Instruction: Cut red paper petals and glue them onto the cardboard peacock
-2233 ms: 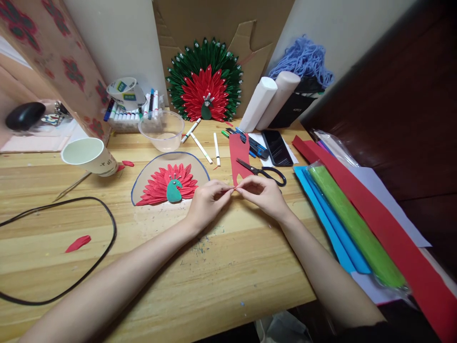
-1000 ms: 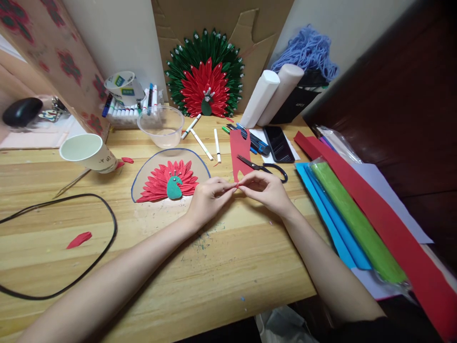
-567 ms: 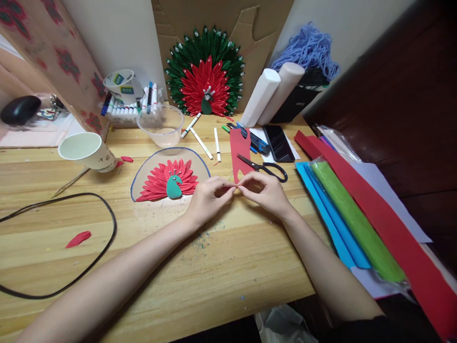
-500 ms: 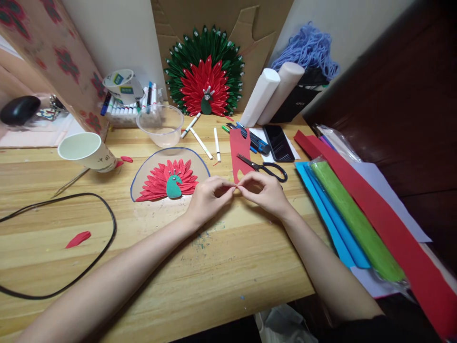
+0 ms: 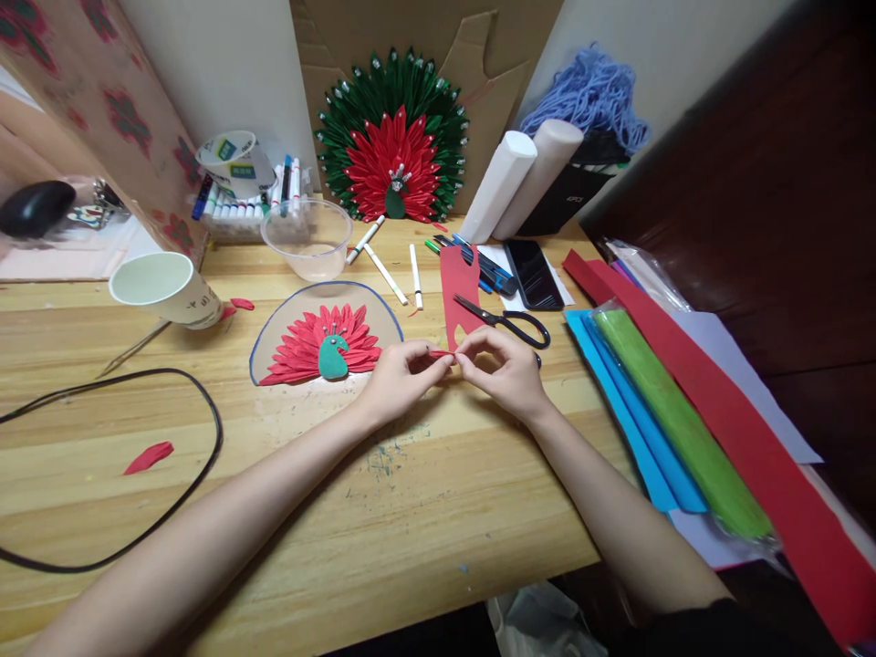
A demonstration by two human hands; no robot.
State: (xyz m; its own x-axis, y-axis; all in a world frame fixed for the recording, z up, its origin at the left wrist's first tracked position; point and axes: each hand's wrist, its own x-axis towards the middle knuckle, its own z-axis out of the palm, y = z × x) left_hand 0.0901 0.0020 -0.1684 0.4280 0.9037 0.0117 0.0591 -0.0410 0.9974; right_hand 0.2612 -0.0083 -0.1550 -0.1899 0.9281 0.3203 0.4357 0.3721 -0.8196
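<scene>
Red paper sliver [image 5: 440,354] is being pinched btw both hands, just above the wooden table [image 5: 424,520], near its middle. Left hand [image 5: 397,381] is closing thumb & forefinger on the sliver's left end. Right hand [image 5: 505,372] is gripping the right end w/ its fingertips, other fingers curling loosely. Tips of the 2 hands are nearly touching. Just left of the left hand, a half-done peacock craft [image 5: 321,342] w/ red petals & teal body is lying on a cardboard semicircle. Scissors [image 5: 503,319] are lying just beyond the right hand, blades resting on a red card sheet [image 5: 457,278]. Further back, a finished red/green peacock fan [image 5: 393,155] is leaning vs. cardboard. Paper cup [image 5: 164,290] is lying tilted at far left, and a loose red petal [image 5: 149,456] is sitting inside a black cable loop [image 5: 217,433].
</scene>
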